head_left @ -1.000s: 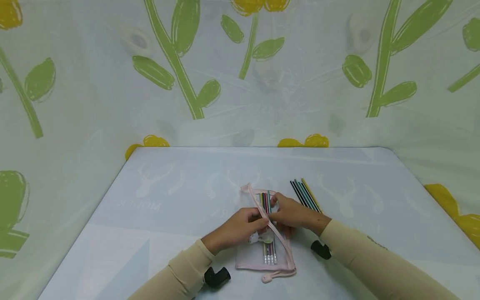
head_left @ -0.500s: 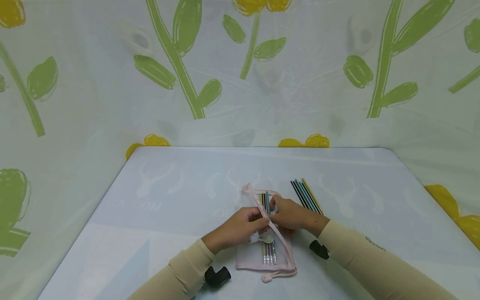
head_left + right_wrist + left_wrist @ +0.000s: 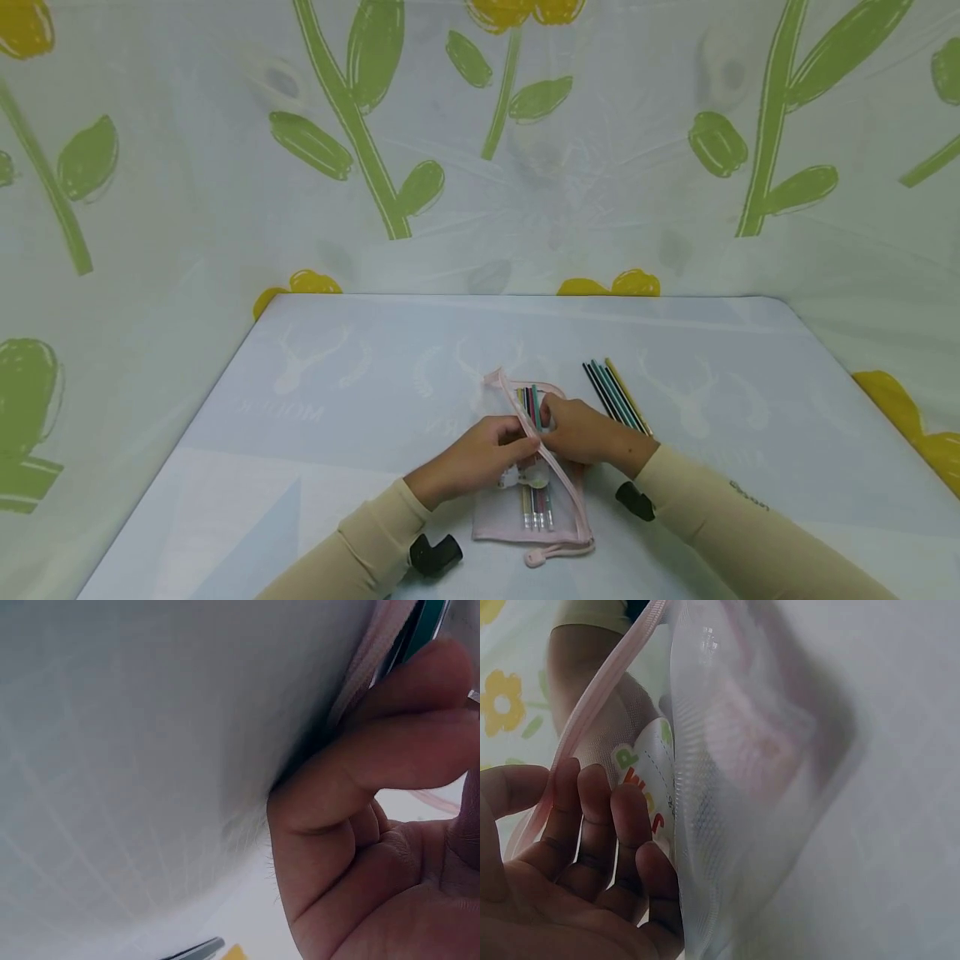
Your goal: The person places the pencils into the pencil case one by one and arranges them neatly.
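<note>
A pink-edged, see-through mesh pouch (image 3: 497,515) lies on the table with a bundle of pencils (image 3: 536,505) inside, their silvery ends showing through the mesh. My left hand (image 3: 474,457) pinches the pouch's pink zip edge between thumb and fingers, lifting it off the contents. Over the opening, my right hand (image 3: 587,427) has its curled fingertips at the pencils; a teal pencil (image 3: 426,628) shows just behind its fingers in the right wrist view. The fingertips' contact is partly hidden. Printed coloured letters (image 3: 639,787) show behind the mesh in the left wrist view.
Another group of pencils (image 3: 611,392), black, teal and yellow, lies on the table beyond the right forearm. The pouch's pink strap (image 3: 551,553) trails at its near right corner. A flower-patterned curtain (image 3: 570,208) hangs behind the table's far edge.
The pencils in the pouch have shifted slightly, their near ends spreading left. My right hand has moved a little towards me; my left keeps its place on the zip edge.
</note>
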`<action>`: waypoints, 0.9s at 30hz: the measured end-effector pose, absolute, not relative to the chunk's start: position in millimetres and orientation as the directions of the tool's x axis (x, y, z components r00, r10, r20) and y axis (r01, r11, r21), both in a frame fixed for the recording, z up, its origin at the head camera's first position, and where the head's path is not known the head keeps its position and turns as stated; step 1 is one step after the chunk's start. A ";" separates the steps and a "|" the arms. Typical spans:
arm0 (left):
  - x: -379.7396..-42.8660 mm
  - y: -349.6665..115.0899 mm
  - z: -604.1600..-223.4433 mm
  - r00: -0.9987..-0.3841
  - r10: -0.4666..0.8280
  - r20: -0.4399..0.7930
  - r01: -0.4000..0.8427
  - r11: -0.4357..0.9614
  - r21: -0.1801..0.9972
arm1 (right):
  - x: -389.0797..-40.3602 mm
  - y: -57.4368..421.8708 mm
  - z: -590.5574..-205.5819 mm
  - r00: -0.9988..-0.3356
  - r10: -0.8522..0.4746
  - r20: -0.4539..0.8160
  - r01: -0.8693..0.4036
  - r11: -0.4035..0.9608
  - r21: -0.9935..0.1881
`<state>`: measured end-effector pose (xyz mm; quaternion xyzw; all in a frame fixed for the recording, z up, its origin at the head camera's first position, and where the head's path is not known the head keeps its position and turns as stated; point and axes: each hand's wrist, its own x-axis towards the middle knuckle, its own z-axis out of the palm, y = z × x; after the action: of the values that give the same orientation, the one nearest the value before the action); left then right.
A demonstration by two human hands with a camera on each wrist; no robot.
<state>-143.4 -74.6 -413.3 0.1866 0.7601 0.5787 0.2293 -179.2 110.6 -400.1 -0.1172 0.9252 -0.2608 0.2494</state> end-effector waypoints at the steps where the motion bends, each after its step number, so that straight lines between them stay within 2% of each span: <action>1: -143.5 -74.6 -413.4 -0.825 0.550 -0.132 0.019 0.260 0.965 | -179.1 110.9 -400.1 -0.849 -0.347 -0.399 -0.087 0.836 -0.542; 8: -144.1 -73.5 -414.2 -0.826 0.549 -0.129 0.021 0.259 0.966 | -180.6 115.6 -400.2 -0.851 -0.359 -0.384 -0.078 0.808 -0.584; 20: -142.7 -75.5 -415.6 -0.827 0.542 -0.148 0.015 0.284 0.959 | -183.8 128.3 -407.0 -0.815 -0.417 -0.402 -0.020 0.713 -0.701; 27: -141.7 -74.1 -413.7 -0.828 0.539 -0.154 0.007 0.285 0.959 | -179.8 139.3 -399.0 -0.824 -0.453 -0.339 -0.080 0.686 -0.723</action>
<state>-141.7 -74.1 -413.7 0.1781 0.7668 0.5709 0.2330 -179.8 139.3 -399.0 -0.1513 0.8822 -0.3660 0.2548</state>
